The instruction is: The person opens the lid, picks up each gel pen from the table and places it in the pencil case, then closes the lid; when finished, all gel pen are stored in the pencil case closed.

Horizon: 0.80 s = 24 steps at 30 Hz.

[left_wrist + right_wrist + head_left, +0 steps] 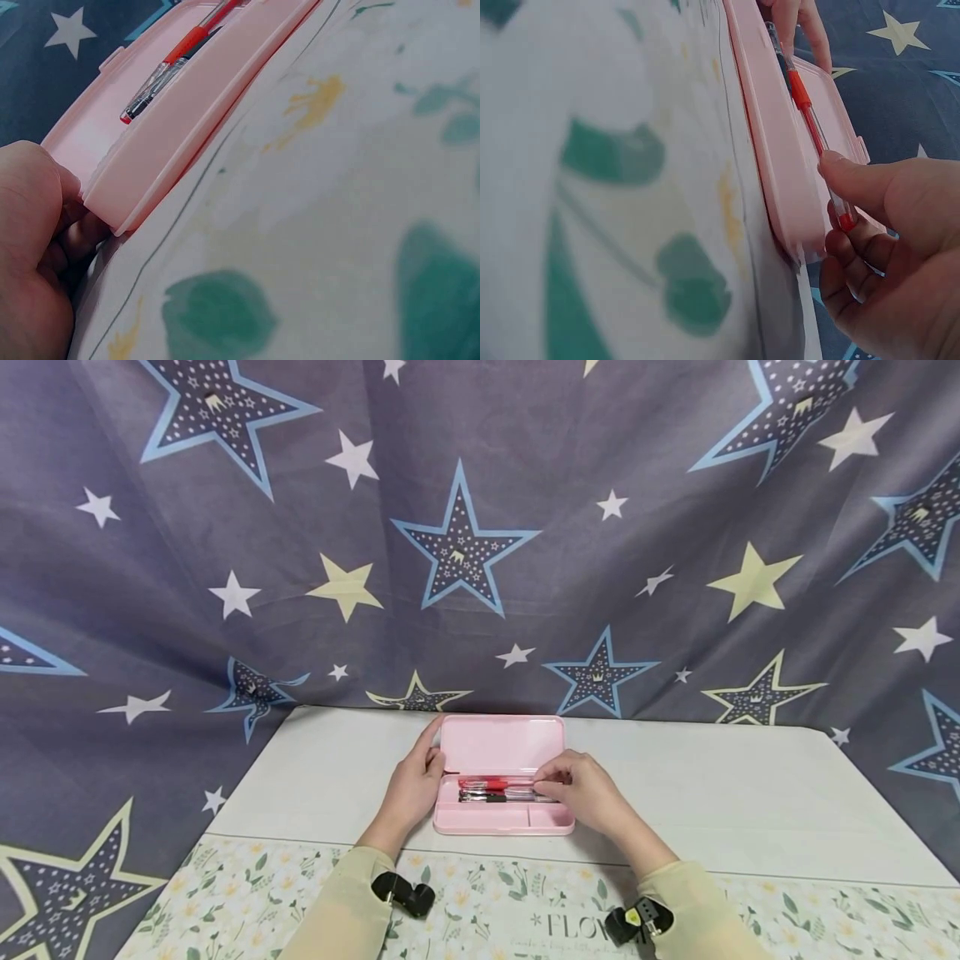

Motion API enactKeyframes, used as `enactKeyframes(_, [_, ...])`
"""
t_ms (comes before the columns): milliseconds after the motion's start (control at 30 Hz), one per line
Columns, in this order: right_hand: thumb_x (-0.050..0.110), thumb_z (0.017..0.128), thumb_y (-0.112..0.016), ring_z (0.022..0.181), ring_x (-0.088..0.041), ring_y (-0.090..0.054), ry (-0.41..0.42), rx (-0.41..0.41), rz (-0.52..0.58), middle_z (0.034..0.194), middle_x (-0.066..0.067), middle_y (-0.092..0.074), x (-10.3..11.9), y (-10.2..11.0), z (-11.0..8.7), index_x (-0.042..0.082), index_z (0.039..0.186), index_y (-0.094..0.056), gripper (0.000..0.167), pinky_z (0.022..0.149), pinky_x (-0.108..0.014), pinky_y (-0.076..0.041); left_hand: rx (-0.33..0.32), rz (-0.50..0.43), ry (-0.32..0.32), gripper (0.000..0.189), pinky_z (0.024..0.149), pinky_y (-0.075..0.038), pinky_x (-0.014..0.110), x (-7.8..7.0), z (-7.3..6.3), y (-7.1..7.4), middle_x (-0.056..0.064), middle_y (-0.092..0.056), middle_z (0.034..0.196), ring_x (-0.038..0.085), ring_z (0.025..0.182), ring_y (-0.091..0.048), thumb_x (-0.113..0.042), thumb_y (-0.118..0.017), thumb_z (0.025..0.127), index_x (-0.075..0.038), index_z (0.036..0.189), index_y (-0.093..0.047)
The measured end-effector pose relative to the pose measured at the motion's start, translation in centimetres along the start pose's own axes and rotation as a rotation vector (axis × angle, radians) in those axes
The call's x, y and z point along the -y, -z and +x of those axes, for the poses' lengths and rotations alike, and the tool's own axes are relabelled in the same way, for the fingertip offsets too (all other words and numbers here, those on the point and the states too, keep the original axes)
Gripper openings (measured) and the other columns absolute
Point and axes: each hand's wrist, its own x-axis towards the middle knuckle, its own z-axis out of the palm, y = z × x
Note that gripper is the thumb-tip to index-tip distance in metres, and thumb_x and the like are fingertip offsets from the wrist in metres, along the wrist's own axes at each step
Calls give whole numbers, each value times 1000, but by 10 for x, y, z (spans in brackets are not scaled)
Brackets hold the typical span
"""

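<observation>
A pink pencil case (482, 817) lies on the table with its lid (502, 744) raised toward the back. My left hand (415, 783) holds the case's left end, index finger stretched along the lid's edge and thumb near the hinge. In the left wrist view, the other fingers curl in behind that end. My right hand (585, 787) pinches a red gel pen (799, 91) near its end between thumb and fingers, over the right part of the case. Beside the red pen, a black gel pen (491, 797) lies lengthwise in the case.
The case's front part has a divider (528, 815) toward the right. A white cover (720, 793) with a flowered front strip (510, 877) spreads over the table. Behind the table hangs a dark star-patterned cloth (570, 585). Each sleeve carries a black wrist camera (403, 893).
</observation>
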Motion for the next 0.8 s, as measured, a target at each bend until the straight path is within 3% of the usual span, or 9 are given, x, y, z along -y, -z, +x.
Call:
enactKeyframes(233, [9,95,-88,89,-19,-54,-30,-11,-6,91,4,-64,-1,-4,3,15,95,-85,6,85,-39,-45,-1,3,2,65,88,-46,47,1,0,-1,1,-63,91,24,85,-58,-11,-54,115,-34,174,-38])
enactKeyframes(533, [9,93,-89,90,-17,-55,13,-23,-83,91,7,-65,-1,-6,0,18,93,-86,10,85,-39,-45,4,-8,9,65,89,-47,46,0,0,-1,2,-66,92,22,85,-59,-11,-54,115,-32,174,-38])
enactKeyframes(800, [12,94,-90,92,-17,-54,-10,-21,-131,92,8,-64,2,-8,-1,23,92,-86,12,87,-41,-45,10,-23,2,64,90,-47,46,1,1,0,2,-66,92,22,84,-59,-10,-53,115,-30,174,-38])
